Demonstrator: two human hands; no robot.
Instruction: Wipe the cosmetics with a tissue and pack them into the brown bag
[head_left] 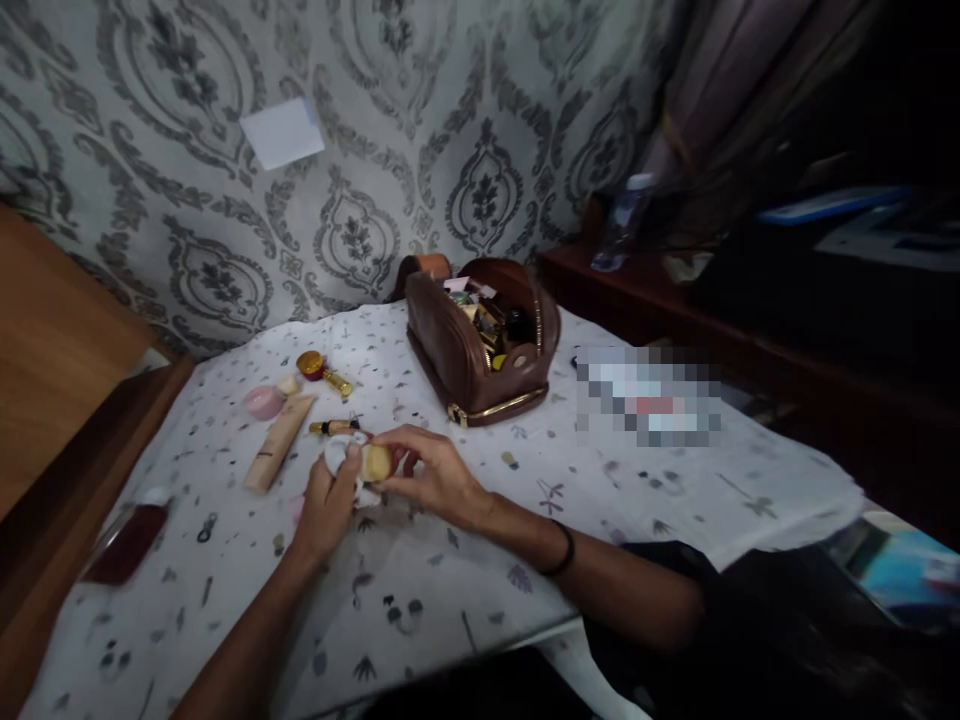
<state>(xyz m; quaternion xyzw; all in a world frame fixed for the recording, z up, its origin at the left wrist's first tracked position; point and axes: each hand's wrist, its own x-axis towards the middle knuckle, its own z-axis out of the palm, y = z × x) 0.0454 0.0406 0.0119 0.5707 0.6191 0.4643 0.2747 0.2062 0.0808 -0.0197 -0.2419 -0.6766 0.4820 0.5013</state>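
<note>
Near the centre left of the cloth, my left hand (330, 505) is closed on a white wipe (366, 496), its thumb against a small pale yellow jar (377, 462). My right hand (435, 475) grips that jar from the right between thumb and fingers. Just behind my hands lies a gold and black tube (334, 427). A beige squeeze tube (279, 445) rests to their left. Farther back are a pink round container (263, 402), a red and gold pot (310, 365) and a small gold tube (337, 382).
An open brown bag (450, 350) full of small items stands behind my hands. A bottle of dark red liquid (127, 540) lies at the left. A clear bottle (622, 225) stands on the dark furniture at the back right. A blurred-out object (649, 395) lies on the right.
</note>
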